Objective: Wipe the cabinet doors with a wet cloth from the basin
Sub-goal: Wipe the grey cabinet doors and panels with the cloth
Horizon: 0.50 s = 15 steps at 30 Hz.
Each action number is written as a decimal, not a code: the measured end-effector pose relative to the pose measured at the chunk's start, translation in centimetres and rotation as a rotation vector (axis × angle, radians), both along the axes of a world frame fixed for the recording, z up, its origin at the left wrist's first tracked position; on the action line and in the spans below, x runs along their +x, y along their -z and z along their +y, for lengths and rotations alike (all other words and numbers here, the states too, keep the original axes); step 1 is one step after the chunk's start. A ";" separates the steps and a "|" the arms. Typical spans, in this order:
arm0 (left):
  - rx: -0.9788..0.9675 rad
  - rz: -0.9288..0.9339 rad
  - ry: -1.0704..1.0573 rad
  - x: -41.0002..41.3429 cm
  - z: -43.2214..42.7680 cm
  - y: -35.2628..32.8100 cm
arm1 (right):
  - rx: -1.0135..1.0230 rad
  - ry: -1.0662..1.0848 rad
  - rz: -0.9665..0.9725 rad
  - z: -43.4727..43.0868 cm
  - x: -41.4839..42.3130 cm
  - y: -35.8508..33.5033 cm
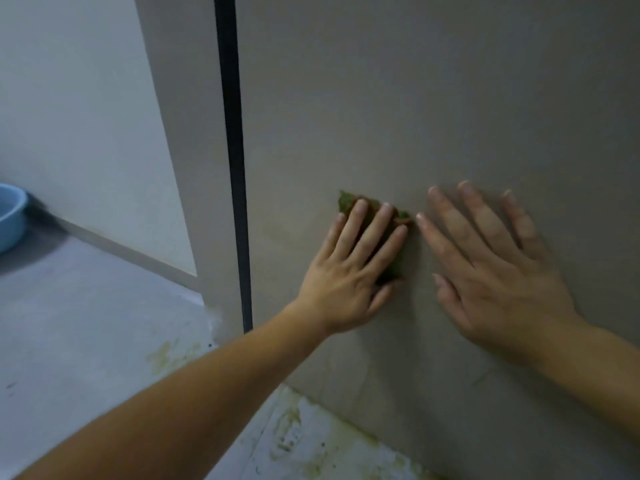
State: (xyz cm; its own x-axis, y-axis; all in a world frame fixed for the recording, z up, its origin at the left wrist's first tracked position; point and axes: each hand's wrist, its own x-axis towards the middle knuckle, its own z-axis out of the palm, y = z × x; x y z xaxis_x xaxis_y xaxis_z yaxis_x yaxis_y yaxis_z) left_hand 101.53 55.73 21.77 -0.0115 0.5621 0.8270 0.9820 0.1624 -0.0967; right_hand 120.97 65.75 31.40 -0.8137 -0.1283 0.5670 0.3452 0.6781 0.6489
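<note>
- Cabinet door [415, 98]: upright, fills centre and right; its lower edge meets the floor [86, 323].
- Vertical gap [235, 150]: along the door's left edge, between the door and a narrow panel [194, 133].
- Wall [69, 98]: left of the panel, set further back.
- Basin [10, 220]: far left, on the floor by the wall, well apart from the door.
- Cloth [346, 200]: flat against the door, under the left hand [349, 271].
- Right hand [495, 268]: flat on the door, just right of the cloth.
</note>
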 end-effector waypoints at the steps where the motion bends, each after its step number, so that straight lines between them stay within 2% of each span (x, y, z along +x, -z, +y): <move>1: 0.033 -0.028 -0.022 -0.6 -0.3 1.1 | -0.007 -0.004 -0.007 -0.3 -0.6 0.1; 5: 0.195 -0.314 -0.166 -6.1 -1.7 3.0 | 0.015 0.002 -0.055 -0.6 -1.9 1.1; 8: 0.323 -0.547 -0.159 -5.4 -0.9 5.0 | 0.034 -0.023 -0.156 -0.9 -3.3 2.4; 12: 0.278 -0.572 -0.044 2.7 2.2 10.5 | 0.066 -0.062 -0.244 -1.9 -6.0 4.5; 15: 0.330 -0.668 -0.105 2.6 2.3 13.0 | 0.089 -0.076 -0.301 -2.4 -7.6 5.6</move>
State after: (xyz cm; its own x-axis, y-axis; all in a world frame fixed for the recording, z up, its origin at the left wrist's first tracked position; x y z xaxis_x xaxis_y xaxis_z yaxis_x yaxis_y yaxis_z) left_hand 104.09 58.05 8.81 -0.6096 0.2545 0.7507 0.7925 0.1759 0.5839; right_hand 113.34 63.33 25.79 -0.9294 -0.2329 0.2864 0.0798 0.6308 0.7719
